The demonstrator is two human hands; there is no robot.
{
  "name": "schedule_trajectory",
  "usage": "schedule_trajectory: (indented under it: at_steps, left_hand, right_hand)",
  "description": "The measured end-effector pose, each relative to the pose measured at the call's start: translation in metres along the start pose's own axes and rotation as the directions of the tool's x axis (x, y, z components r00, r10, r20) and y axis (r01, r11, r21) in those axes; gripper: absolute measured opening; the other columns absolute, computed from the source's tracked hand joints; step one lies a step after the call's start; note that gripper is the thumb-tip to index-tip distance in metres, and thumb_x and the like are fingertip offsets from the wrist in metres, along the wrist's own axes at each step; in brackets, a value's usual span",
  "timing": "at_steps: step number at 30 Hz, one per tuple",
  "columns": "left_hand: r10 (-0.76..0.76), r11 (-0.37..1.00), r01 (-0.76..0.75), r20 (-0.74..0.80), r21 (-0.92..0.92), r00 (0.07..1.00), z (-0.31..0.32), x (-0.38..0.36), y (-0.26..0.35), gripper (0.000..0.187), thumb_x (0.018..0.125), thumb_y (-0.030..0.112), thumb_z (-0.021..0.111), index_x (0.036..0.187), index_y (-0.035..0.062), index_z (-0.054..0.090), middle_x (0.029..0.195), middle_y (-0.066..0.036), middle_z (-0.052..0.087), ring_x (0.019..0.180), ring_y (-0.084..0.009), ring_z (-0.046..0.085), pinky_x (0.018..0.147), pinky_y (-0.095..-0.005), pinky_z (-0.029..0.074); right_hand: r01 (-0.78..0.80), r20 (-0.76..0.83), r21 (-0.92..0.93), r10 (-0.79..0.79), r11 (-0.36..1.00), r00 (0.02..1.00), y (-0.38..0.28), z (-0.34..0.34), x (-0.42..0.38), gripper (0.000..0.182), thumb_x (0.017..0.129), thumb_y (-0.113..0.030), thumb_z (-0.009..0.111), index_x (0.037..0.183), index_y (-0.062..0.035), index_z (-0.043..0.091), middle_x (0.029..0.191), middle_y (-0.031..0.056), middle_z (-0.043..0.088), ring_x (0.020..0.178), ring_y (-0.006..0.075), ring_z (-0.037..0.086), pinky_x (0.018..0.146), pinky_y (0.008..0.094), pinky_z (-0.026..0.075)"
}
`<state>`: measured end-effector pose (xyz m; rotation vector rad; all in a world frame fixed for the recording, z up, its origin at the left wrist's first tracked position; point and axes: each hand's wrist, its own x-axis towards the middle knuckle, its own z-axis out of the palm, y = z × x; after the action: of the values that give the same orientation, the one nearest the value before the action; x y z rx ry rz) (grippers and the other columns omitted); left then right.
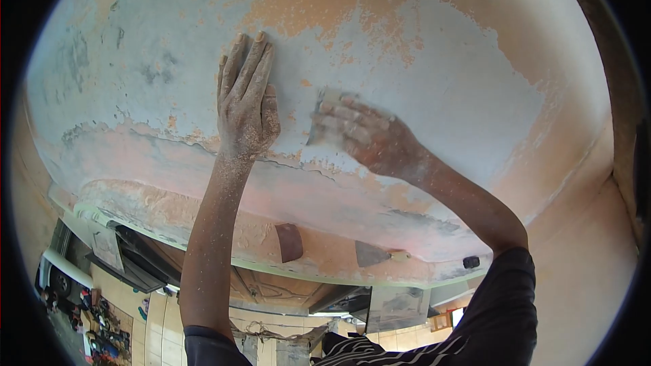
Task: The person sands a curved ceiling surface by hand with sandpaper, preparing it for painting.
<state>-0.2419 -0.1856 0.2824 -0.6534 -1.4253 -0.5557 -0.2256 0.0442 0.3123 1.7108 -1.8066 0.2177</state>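
My left hand [247, 98], coated in pale dust, lies flat on a large curved panel [441, 74] with its fingers stretched out and nothing held. To its right, my right hand [373, 135] presses a piece of sandpaper [315, 137] against the same panel. Motion smears the right fingers, and most of the sheet is hidden beneath them. Patches of grey-blue filler and orange-tan show on the panel, with a pinkish band and a cracked edge lower down.
On the lower ledge lie a reddish-brown sandpaper piece [289, 242], a putty knife [376, 254] and a small black block [470, 262]. Below are a tiled floor [156, 318], a white vehicle [64, 271] at the left and assorted items [105, 332] on the ground.
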Motion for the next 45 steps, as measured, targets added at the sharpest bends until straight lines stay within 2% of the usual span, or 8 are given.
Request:
schedule_trajectory:
  at_steps: [1, 14, 18, 32, 36, 39, 42, 45]
  left_hand:
    - [-0.018, 1.0, 0.018, 0.002, -0.022, 1.0, 0.0, -0.002, -0.002, 0.045, 0.098, 0.026, 0.031, 0.129, -0.001, 0.048, 0.138, -0.014, 0.045, 0.134, -0.0326, 0.031, 0.11, -0.048, 0.021]
    - [-0.297, 0.955, 0.295, 0.128, 0.031, 0.946, -0.041, -0.138, 0.001, 0.046, 0.094, 0.021, 0.035, 0.128, -0.0085, 0.046, 0.139, -0.023, 0.039, 0.133, -0.0412, 0.028, 0.108, -0.0512, 0.02]
    - [-0.286, 0.958, 0.285, 0.156, 0.03, 0.945, -0.042, -0.149, -0.006, 0.051, 0.096, 0.027, 0.032, 0.13, -0.0088, 0.043, 0.14, -0.023, 0.037, 0.134, -0.0418, 0.025, 0.109, -0.0513, 0.017]
    - [-0.316, 0.948, 0.307, 0.19, 0.079, 0.929, -0.04, -0.16, -0.008, 0.053, 0.096, 0.03, 0.03, 0.132, -0.0077, 0.04, 0.144, -0.022, 0.032, 0.137, -0.041, 0.019, 0.11, -0.0527, 0.008]
    - [-0.308, 0.952, 0.301, 0.196, 0.063, 0.931, -0.04, -0.162, -0.009, 0.053, 0.097, 0.031, 0.029, 0.133, -0.0069, 0.039, 0.144, -0.022, 0.031, 0.137, -0.0408, 0.018, 0.11, -0.0527, 0.007]
    - [-0.317, 0.948, 0.311, 0.184, 0.061, 0.931, -0.041, -0.159, -0.01, 0.051, 0.096, 0.029, 0.032, 0.133, -0.0045, 0.042, 0.144, -0.02, 0.032, 0.137, -0.04, 0.019, 0.11, -0.0532, 0.007]
    - [-0.349, 0.937, 0.346, 0.186, 0.051, 0.918, -0.042, -0.158, -0.006, 0.049, 0.096, 0.028, 0.033, 0.132, -0.0035, 0.043, 0.144, -0.02, 0.033, 0.137, -0.04, 0.02, 0.11, -0.0536, 0.006]
    - [-0.341, 0.94, 0.336, 0.216, 0.059, 0.915, -0.045, -0.162, -0.006, 0.052, 0.096, 0.03, 0.031, 0.134, -0.0052, 0.04, 0.145, -0.021, 0.032, 0.137, -0.0406, 0.019, 0.11, -0.053, 0.007]
  right_hand:
    - [-0.126, -0.02, -0.664, 0.152, 0.737, 0.988, -0.003, -0.039, 0.017, 0.031, 0.097, -0.024, 0.042, 0.119, -0.0063, 0.054, 0.122, 0.0067, 0.056, 0.116, 0.0168, 0.052, 0.1, 0.0366, 0.043]
    - [-0.185, -0.102, -0.727, 0.162, 0.662, 0.982, -0.03, 0.004, 0.062, 0.032, 0.087, -0.015, 0.054, 0.117, -0.006, 0.055, 0.124, 0.0035, 0.055, 0.117, 0.0233, 0.051, 0.106, 0.0355, 0.036]
    - [0.039, 0.25, -0.57, 0.128, 0.82, 0.96, -0.029, 0.007, 0.047, 0.03, 0.087, -0.016, 0.054, 0.116, -0.0084, 0.058, 0.128, 0.005, 0.053, 0.123, 0.0203, 0.046, 0.108, 0.0348, 0.033]
    - [-0.05, 0.034, -0.764, 0.117, 0.643, 0.993, -0.03, 0.016, 0.075, 0.042, 0.08, -0.018, 0.061, 0.121, -0.0072, 0.055, 0.119, 0.0102, 0.059, 0.116, 0.0217, 0.052, 0.105, 0.039, 0.037]
    - [0.136, 0.293, -0.635, 0.074, 0.76, 0.953, -0.022, 0.02, 0.065, 0.04, 0.082, -0.02, 0.058, 0.119, -0.0069, 0.055, 0.125, 0.0084, 0.054, 0.121, 0.0217, 0.047, 0.107, 0.0389, 0.035]
    - [-0.094, -0.046, -0.851, 0.104, 0.516, 0.993, -0.004, -0.02, 0.085, 0.037, 0.085, -0.024, 0.058, 0.119, -0.0095, 0.056, 0.12, 0.0069, 0.058, 0.119, 0.0219, 0.049, 0.102, 0.037, 0.04]
    - [0.125, 0.259, -0.612, 0.048, 0.781, 0.965, -0.043, 0.054, 0.044, 0.045, 0.077, -0.025, 0.065, 0.117, -0.006, 0.056, 0.123, 0.0089, 0.054, 0.123, 0.0217, 0.045, 0.107, 0.0379, 0.034]
    - [0.072, 0.197, -0.703, 0.096, 0.707, 0.976, -0.03, -0.01, 0.06, 0.036, 0.086, -0.02, 0.057, 0.119, -0.0047, 0.054, 0.125, 0.009, 0.054, 0.12, 0.0212, 0.048, 0.104, 0.036, 0.038]
